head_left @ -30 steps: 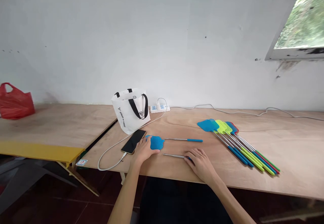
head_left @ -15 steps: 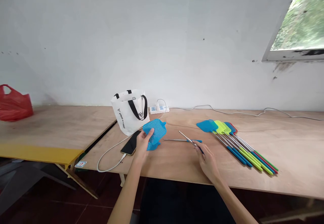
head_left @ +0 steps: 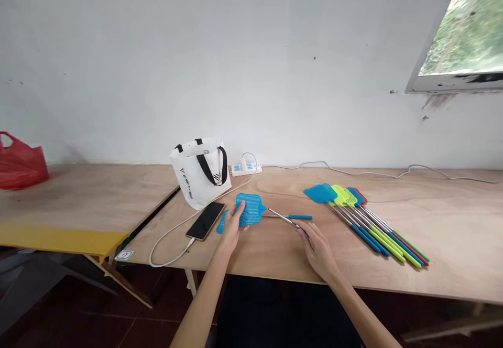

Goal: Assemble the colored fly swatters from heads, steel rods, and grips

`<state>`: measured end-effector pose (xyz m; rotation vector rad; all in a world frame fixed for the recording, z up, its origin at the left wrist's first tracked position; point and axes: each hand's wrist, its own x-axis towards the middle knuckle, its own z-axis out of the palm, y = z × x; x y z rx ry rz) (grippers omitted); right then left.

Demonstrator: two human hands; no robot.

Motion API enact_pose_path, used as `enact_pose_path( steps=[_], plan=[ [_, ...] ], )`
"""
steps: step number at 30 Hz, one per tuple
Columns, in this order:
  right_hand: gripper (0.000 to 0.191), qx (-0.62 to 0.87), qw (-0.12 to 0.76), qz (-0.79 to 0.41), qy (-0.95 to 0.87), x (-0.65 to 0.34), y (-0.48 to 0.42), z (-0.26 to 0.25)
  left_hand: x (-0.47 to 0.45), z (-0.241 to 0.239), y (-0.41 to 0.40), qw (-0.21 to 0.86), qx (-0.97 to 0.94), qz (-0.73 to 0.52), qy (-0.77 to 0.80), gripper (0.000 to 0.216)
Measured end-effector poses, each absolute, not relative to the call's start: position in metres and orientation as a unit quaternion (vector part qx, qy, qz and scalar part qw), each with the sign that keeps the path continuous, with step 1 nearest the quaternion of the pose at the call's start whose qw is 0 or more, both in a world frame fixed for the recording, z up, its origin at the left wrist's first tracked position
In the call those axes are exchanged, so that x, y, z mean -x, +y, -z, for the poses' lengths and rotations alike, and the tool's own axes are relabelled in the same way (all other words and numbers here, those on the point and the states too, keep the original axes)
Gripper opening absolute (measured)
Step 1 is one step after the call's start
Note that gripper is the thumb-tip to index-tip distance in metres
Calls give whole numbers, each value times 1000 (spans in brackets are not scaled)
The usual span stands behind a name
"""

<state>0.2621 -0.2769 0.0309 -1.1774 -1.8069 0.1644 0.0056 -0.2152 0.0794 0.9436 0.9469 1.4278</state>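
Observation:
My left hand [head_left: 231, 230] pinches a blue mesh fly swatter head [head_left: 251, 210] between thumb and fingers, its neck pointing right. Closed around the grip end of a thin metal swatter handle [head_left: 282, 217] is my right hand [head_left: 317, 248]. The rod's tip is right by the head's neck; whether they touch I cannot tell. Behind them on the table lies another handle [head_left: 301, 217] with a blue grip. A second blue swatter head [head_left: 220, 223] shows partly behind my left hand.
Several assembled fly swatters [head_left: 373, 227] in blue, yellow-green and red lie overlapped on the right. A phone [head_left: 205, 221] on a white cable lies to the left, before a white tote bag [head_left: 200, 175]. A power strip [head_left: 247, 168] sits against the wall; a red bag [head_left: 21, 164] is far left.
My left hand has moved right and turned the swatter head so its neck faces the rod. The second head now sits apart, left of it. The rod tip has come close to the neck.

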Motion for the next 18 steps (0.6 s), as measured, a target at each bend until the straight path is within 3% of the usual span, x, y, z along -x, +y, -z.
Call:
enact_pose_path(
  steps=[9,18],
  plan=[
    [39,477,458,-65,-747,-264,-272,-22,-6,-78,-214,552,-415,-595,410,51],
    [56,497,392,35,-774,-266,-274,-18,9,-85,-217,444,-492,-563,495,51]
  ],
)
